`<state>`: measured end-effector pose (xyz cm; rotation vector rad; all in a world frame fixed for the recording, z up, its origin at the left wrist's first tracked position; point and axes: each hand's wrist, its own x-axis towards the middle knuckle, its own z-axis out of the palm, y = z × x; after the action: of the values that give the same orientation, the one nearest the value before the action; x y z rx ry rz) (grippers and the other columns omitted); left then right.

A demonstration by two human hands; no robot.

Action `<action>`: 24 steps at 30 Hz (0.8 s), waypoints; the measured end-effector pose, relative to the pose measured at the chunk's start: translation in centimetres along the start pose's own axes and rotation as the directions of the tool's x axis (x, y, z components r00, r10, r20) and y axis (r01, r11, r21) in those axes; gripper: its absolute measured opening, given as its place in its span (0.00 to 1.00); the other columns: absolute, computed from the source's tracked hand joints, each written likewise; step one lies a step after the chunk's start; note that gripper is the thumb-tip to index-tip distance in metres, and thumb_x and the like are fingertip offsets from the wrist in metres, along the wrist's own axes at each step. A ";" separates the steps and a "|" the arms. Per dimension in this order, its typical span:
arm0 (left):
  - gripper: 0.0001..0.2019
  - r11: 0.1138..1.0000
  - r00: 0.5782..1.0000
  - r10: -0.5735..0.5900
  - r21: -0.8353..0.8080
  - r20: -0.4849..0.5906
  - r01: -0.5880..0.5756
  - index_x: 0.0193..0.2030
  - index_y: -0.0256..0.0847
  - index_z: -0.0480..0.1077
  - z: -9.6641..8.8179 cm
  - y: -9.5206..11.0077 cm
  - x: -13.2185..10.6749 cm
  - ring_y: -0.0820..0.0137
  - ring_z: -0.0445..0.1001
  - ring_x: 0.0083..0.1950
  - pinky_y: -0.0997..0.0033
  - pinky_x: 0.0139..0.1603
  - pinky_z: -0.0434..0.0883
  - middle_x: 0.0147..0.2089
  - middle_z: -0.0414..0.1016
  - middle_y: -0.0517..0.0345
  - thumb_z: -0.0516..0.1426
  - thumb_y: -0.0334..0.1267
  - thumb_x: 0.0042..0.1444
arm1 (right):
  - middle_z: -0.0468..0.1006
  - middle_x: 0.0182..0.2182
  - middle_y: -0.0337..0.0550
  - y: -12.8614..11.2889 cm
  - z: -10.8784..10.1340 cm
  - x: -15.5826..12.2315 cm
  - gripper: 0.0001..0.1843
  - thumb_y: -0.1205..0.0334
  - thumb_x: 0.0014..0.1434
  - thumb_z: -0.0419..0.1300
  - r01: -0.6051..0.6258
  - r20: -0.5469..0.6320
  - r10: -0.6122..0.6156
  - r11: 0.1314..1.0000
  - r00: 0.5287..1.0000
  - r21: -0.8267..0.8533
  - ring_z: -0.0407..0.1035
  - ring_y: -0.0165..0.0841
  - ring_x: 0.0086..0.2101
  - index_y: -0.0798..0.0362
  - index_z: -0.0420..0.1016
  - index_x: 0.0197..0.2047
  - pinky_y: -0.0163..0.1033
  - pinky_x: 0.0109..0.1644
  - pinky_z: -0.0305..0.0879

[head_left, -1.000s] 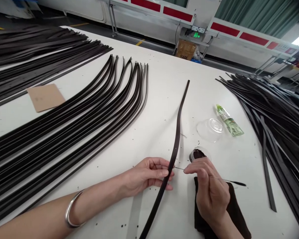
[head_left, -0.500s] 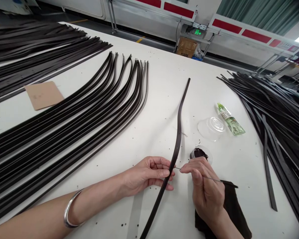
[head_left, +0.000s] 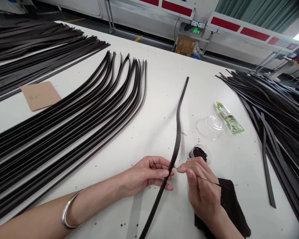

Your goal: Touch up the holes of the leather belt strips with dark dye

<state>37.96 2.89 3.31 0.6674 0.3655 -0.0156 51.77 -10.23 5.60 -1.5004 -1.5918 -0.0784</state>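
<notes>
My left hand (head_left: 149,174) pinches a long dark strap (head_left: 177,142) between thumb and fingers; the strap runs from the table's front edge toward the far side and bends slightly. In my right hand (head_left: 203,189) is a thin metal rod (head_left: 210,181), its tip against or close to the strap's right edge beside my left fingertips. Just beyond the right hand stands a small clear cup (head_left: 199,154) with dark stuff in it. A black cloth (head_left: 230,202) lies partly beneath my right wrist.
Rows of dark straps (head_left: 89,109) cover the left of the white table (head_left: 161,76); a heap of straps (head_left: 276,122) lies at the right. A clear plastic lid (head_left: 211,126), a green tube (head_left: 229,118) and a brown card (head_left: 41,95) also rest there.
My right hand, with the rod, has shifted slightly left toward the strap. My left hand keeps its pinch in the same place. The view has moved a little.
</notes>
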 end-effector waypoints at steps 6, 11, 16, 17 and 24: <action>0.07 1.000 1.000 -0.009 -0.016 -0.028 0.008 0.39 0.36 0.75 0.1 0.0 0.0 0.69 0.73 0.38 0.53 0.48 0.76 0.35 0.75 0.53 0.65 0.33 0.53 | 0.77 0.33 0.43 0.0 0.0 -0.3 0.16 0.80 0.62 0.48 -0.014 -0.013 0.015 0.999 1.000 0.043 0.69 0.32 0.34 0.53 0.68 0.44 0.44 0.40 0.68; 0.08 1.000 1.000 -0.010 -0.030 -0.015 0.010 0.39 0.36 0.75 -0.1 0.0 0.1 0.68 0.74 0.38 0.53 0.48 0.76 0.36 0.75 0.53 0.66 0.33 0.53 | 0.77 0.31 0.42 -0.1 0.1 -0.2 0.15 0.79 0.61 0.48 -0.039 -0.014 0.040 0.998 0.999 0.053 0.69 0.33 0.33 0.53 0.69 0.43 0.43 0.39 0.68; 0.08 0.999 1.000 -0.010 -0.048 -0.029 0.009 0.39 0.37 0.75 -0.1 0.0 0.1 0.68 0.74 0.38 0.51 0.49 0.76 0.35 0.76 0.54 0.67 0.33 0.51 | 0.77 0.33 0.43 -0.1 0.0 -0.3 0.17 0.81 0.61 0.48 -0.066 -0.024 0.067 0.996 0.997 0.062 0.69 0.33 0.35 0.53 0.69 0.43 0.43 0.39 0.68; 0.08 0.999 1.000 -0.011 -0.047 -0.023 0.009 0.39 0.37 0.75 0.0 0.1 0.1 0.68 0.74 0.38 0.51 0.49 0.76 0.35 0.76 0.54 0.66 0.33 0.52 | 0.77 0.32 0.43 -0.1 0.0 -0.4 0.17 0.81 0.61 0.48 -0.070 -0.018 0.071 0.995 0.997 0.072 0.69 0.33 0.35 0.53 0.68 0.43 0.43 0.39 0.68; 0.09 0.999 0.999 -0.001 -0.035 -0.049 -0.001 0.38 0.36 0.75 0.1 0.2 0.0 0.68 0.74 0.38 0.51 0.49 0.76 0.36 0.76 0.54 0.67 0.34 0.51 | 0.77 0.33 0.43 0.0 0.2 -0.6 0.17 0.81 0.61 0.48 -0.077 -0.030 0.079 0.994 0.996 0.074 0.70 0.33 0.35 0.53 0.69 0.44 0.43 0.40 0.68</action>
<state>38.00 2.99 3.57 0.6340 0.4121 0.0068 51.56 -10.55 5.16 -1.4961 -1.4931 -0.0009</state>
